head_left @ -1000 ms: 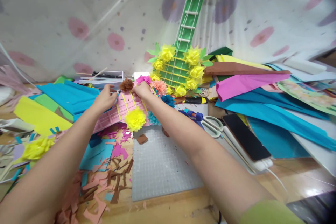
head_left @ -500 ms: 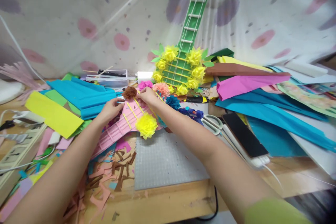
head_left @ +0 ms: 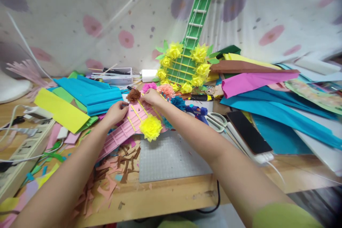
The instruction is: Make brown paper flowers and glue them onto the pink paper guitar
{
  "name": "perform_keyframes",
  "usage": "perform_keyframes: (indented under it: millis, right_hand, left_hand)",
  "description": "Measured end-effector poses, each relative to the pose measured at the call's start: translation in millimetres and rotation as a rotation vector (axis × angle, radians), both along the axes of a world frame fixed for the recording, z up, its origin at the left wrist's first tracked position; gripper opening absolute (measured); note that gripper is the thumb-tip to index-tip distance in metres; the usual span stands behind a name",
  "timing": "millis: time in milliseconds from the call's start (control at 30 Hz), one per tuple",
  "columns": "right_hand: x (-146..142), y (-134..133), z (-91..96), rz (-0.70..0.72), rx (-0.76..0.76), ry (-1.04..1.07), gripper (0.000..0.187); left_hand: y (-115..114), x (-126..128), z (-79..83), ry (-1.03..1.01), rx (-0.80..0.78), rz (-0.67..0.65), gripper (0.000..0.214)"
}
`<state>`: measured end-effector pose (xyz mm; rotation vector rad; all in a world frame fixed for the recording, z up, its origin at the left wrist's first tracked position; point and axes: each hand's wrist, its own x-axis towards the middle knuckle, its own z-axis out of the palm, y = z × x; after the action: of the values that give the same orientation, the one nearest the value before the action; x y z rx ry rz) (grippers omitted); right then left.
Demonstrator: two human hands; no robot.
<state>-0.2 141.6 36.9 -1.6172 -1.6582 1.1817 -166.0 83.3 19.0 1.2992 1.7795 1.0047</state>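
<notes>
A pink toy guitar [head_left: 117, 139] made of paper lies slanted on the table. It bears yellow strips and a yellow paper flower [head_left: 151, 128]. My left hand [head_left: 116, 113] is at the guitar's left edge, fingers curled in with the tips against that edge. Over the upper body is my right hand [head_left: 151, 98], its fingers pressed together beside a brown paper flower [head_left: 133, 95]; what they pinch is hidden. Magenta [head_left: 149, 86], peach [head_left: 166, 90] and blue [head_left: 178, 103] paper flowers sit along the guitar's far side.
Behind stands a green toy guitar [head_left: 184, 66] with yellow flowers. A blue glue gun [head_left: 197, 110], scissors [head_left: 217, 122] and a phone [head_left: 249, 131] lie right. Folded blue paper [head_left: 101, 101] and a power strip [head_left: 26, 149] are left. Paper scraps surround a grey cutting mat [head_left: 171, 160].
The view has shifted slightly, so the table sits a little differently in it. Both hands keep nearly the same place on the pink guitar.
</notes>
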Motion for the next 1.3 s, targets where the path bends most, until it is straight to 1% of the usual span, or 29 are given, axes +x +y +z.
perform_keyframes:
  millis: [33, 100, 167, 233, 333, 500, 633, 767, 967, 1100, 1200, 1300]
  right_hand:
    - [0, 1, 0.8, 0.004, -0.014, -0.038, 0.022]
    - [-2, 5, 2.6, 0.032, -0.04, -0.159, 0.023]
    - [-4, 10, 4.4, 0.072, -0.056, -0.276, 0.026]
    - [-6, 15, 6.8, 0.115, -0.06, -0.334, 0.029]
    - [-8, 21, 11.6, 0.166, -0.057, -0.362, 0.029]
    - [-13, 30, 16.9, 0.303, -0.057, -0.526, 0.018]
    - [-17, 36, 15.0, 0.344, -0.073, -0.493, 0.012]
    - [-20, 37, 14.5, 0.32, -0.103, -0.451, 0.014]
    - [-17, 25, 19.6, 0.268, -0.136, -0.34, 0.023]
    - [-11, 14, 23.8, 0.226, -0.163, -0.247, 0.023]
    - [-9, 9, 26.2, 0.164, -0.141, -0.19, 0.018]
    - [-7, 7, 28.3, 0.135, -0.125, -0.231, 0.011]
  left_hand:
    - [2, -1, 0.2, 0.118, 0.002, -0.039, 0.024]
    - [7, -2, 2.5, 0.336, 0.085, -0.076, 0.03]
    - [12, 0, 6.7, 0.418, 0.208, -0.075, 0.033]
    - [18, 3, 11.4, 0.444, 0.271, -0.12, 0.035]
    - [28, 9, 16.2, 0.475, 0.308, -0.193, 0.036]
    - [40, 13, 15.8, 0.436, 0.277, -0.24, 0.031]
    - [43, 12, 13.1, 0.398, 0.262, -0.216, 0.032]
    - [43, 10, 10.5, 0.4, 0.263, -0.209, 0.033]
    - [44, 7, 6.5, 0.385, 0.26, -0.216, 0.032]
    - [43, 9, 5.0, 0.383, 0.283, -0.22, 0.031]
    - [41, 10, 4.1, 0.461, 0.344, -0.225, 0.032]
    - [39, 13, 2.7, 0.599, 0.398, -0.244, 0.039]
